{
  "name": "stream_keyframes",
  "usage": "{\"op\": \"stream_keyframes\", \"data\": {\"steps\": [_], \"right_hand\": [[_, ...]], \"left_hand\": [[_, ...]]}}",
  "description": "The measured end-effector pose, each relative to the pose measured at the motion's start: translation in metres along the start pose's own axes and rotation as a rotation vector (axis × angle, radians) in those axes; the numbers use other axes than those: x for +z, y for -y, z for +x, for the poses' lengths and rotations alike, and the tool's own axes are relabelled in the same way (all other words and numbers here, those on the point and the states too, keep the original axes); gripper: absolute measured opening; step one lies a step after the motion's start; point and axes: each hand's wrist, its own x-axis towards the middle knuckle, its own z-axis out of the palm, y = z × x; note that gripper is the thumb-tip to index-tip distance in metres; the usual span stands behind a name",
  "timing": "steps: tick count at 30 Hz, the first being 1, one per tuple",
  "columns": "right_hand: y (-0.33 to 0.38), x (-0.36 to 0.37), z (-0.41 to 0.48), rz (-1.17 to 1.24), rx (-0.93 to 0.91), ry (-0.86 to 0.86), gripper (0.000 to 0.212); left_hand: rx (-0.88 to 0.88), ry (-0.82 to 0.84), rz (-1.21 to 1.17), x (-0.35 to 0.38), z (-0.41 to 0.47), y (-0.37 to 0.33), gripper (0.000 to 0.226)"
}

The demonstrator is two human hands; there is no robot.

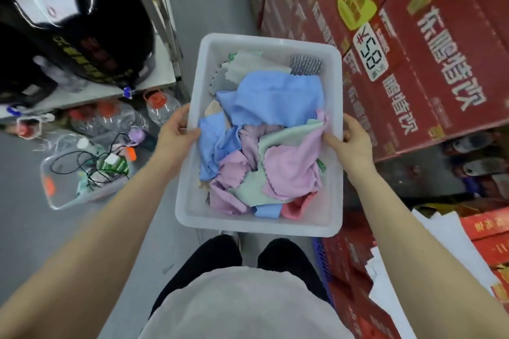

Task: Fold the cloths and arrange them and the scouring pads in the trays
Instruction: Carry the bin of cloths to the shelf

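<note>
A white plastic tray point(192, 212) is held in the air in front of me, above the floor. My left hand point(176, 132) grips its left rim and my right hand point(349, 140) grips its right rim, thumbs inside. Inside lies a loose heap of unfolded cloths: a large blue cloth point(275, 99), a purple cloth point(289, 170), a pale green cloth point(286, 137), a pink cloth point(297, 208) and a grey-white cloth point(245, 69). A silver scouring pad point(305, 64) sits in the far right corner.
Stacked red cartons point(413, 63) with a price tag line the right side. On the left stands a metal shelf point(154, 22), with water bottles point(159, 107) and a clear bin of cables point(88, 173) on the grey floor. White papers point(440, 242) lie lower right.
</note>
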Motion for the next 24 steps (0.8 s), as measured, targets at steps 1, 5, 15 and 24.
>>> {"op": "stream_keyframes", "data": {"steps": [1, 5, 15, 24], "right_hand": [[0.012, 0.008, 0.016, 0.002, -0.002, -0.003, 0.042], [0.055, 0.037, 0.09, -0.004, -0.032, 0.02, 0.039], [0.193, 0.104, 0.37, -0.036, -0.153, 0.182, 0.038], [0.353, 0.182, 0.609, -0.14, -0.298, 0.237, 0.032]], "left_hand": [[-0.001, -0.002, 0.003, -0.006, 0.019, -0.008, 0.049], [0.047, -0.031, 0.035, -0.022, 0.099, -0.043, 0.049], [0.017, -0.236, -0.06, -0.014, 0.309, -0.136, 0.046], [0.049, -0.394, -0.042, -0.028, 0.506, -0.235, 0.057]]}}
